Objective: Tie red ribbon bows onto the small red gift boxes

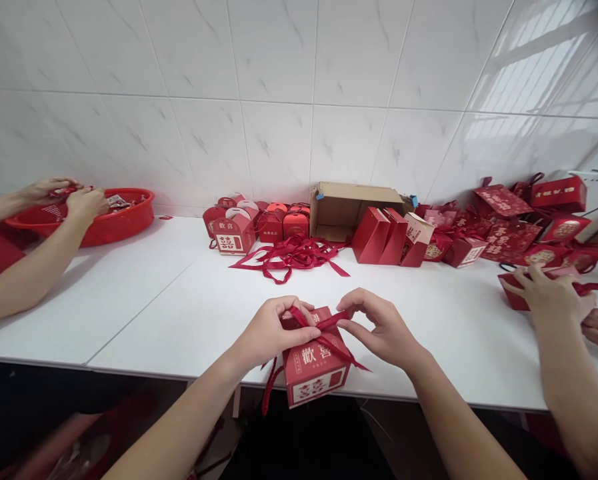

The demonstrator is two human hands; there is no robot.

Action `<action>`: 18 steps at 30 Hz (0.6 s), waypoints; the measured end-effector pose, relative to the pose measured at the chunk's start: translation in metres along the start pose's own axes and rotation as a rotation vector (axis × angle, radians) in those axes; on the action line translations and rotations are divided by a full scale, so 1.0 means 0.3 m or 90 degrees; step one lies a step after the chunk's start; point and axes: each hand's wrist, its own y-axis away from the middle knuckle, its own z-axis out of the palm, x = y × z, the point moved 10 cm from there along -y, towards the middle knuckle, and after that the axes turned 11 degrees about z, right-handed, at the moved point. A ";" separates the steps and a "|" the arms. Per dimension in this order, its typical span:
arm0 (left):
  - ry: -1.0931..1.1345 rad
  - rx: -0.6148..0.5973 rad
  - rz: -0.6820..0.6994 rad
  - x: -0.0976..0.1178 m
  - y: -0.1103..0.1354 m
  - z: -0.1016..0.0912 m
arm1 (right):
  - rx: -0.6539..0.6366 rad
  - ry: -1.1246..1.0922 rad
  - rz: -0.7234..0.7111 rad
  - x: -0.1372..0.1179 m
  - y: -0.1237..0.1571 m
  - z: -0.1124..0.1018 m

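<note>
A red gift box (315,367) with white lettering sits at the table's front edge, right before me. Dark red ribbon (333,320) crosses its top in a loop, with one tail hanging over the right side. My left hand (273,331) pinches the ribbon at the middle of the box top, thumb and fingers closed. Between thumb and fingertips, my right hand (373,327) grips the ribbon's loop at the right. A braided red cord (270,387) dangles at the box's left side.
Loose ribbons (301,257) lie in a heap behind the box. Farther back stand small gift boxes (235,233), a cardboard carton (359,193) and piled finished boxes (513,230). At left, a person's hands (86,203) work over a red basin (129,217); another person's hand (549,293) holds a box at right.
</note>
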 end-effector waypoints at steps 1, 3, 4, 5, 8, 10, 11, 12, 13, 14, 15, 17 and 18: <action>0.006 0.000 -0.001 -0.001 0.002 0.001 | -0.012 -0.004 0.040 0.019 -0.002 0.007; 0.013 0.006 0.001 -0.001 0.007 -0.001 | -0.045 -0.012 0.113 0.054 -0.003 0.026; 0.015 0.008 0.004 -0.001 0.009 -0.002 | -0.062 -0.014 0.136 0.065 -0.002 0.035; 0.017 0.010 0.007 0.000 0.010 -0.002 | -0.078 -0.017 0.148 0.069 -0.001 0.044; 0.009 0.015 0.019 0.006 0.011 -0.003 | -0.104 -0.034 0.140 0.054 0.001 0.063; 0.006 0.021 0.020 0.010 0.011 -0.004 | -0.103 -0.056 0.141 0.043 0.001 0.070; 0.004 0.025 0.019 0.012 0.010 -0.005 | -0.105 -0.075 0.152 0.042 0.002 0.076; 0.000 0.030 0.018 0.014 0.010 -0.005 | -0.108 -0.102 0.168 0.044 0.003 0.083; -0.005 0.034 0.017 0.016 0.010 -0.006 | -0.110 -0.138 0.186 0.048 0.004 0.090; -0.012 0.037 0.016 0.019 0.010 -0.005 | -0.110 -0.177 0.206 0.054 0.005 0.097; -0.022 0.037 0.016 0.021 0.010 -0.004 | -0.106 -0.215 0.224 0.061 0.007 0.103; -0.037 0.033 0.015 0.022 0.011 -0.001 | -0.084 -0.266 0.251 0.078 0.009 0.106; -0.042 0.028 0.015 0.021 0.012 0.002 | -0.069 -0.277 0.261 0.088 0.010 0.104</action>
